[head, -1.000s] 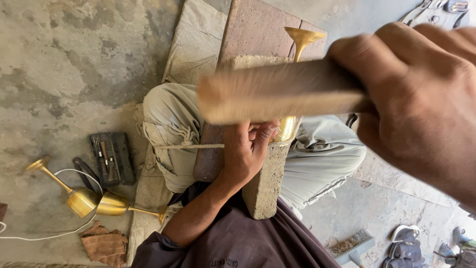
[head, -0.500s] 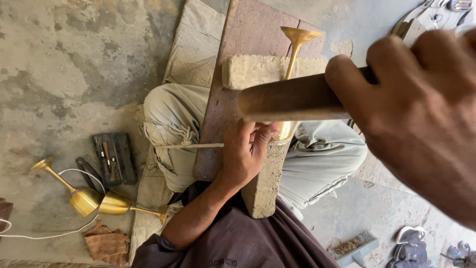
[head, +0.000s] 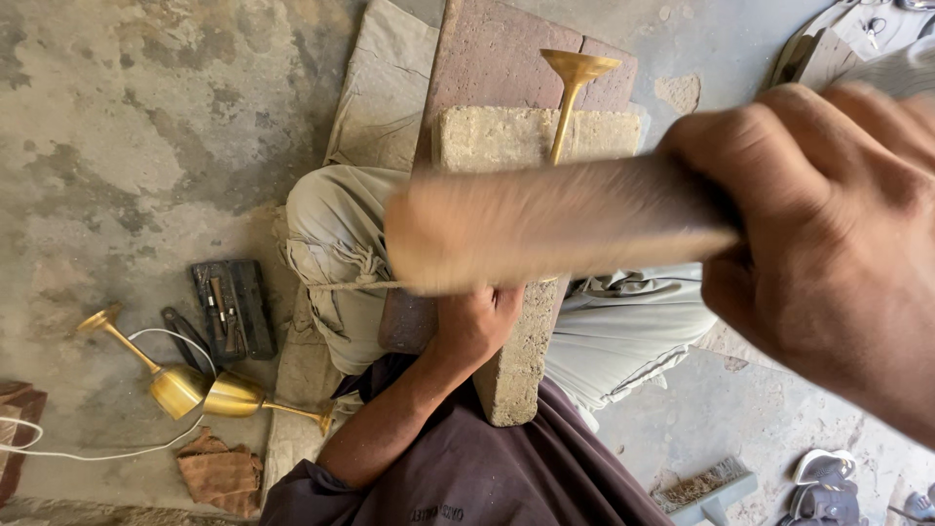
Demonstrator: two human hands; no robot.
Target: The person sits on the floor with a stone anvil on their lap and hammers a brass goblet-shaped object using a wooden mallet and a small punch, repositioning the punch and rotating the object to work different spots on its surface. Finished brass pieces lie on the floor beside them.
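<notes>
Looking down, I see my right hand (head: 828, 234) curled tight around a thick wooden handle (head: 555, 229), which is blurred and stretches leftward across the middle of the view; its grain is pale tan and its end looks blunt and round. It covers much of what lies under it.

My left hand (head: 477, 326) is closed down on something at the near end of a rough, sandy stone block (head: 516, 146); I cannot tell exactly what it grips, because the handle hides the spot. A slim brass goblet (head: 570, 93) lies along the block, its flared, polished foot pointing to the far side and its stem running under the blur toward that hand. The block rests on a reddish, flat slab (head: 497, 58) set over a worn cloth mat (head: 385, 93), and it sits between my knees, which are covered in creased, pale grey-green trousers (head: 336, 244). A thin cord (head: 360, 285) crosses one knee.

On the mottled concrete floor (head: 127, 117) to the left lie two more shiny goblets (head: 190, 390), bowls touching, stems pointing apart. Just beside them sit a dark, flat tool case (head: 232, 310), a white cable (head: 88, 453) and a crumpled brown rag (head: 219, 472). Near right, by the edge, I see a stiff brush (head: 706, 487) and grey sandals (head: 828, 487).
</notes>
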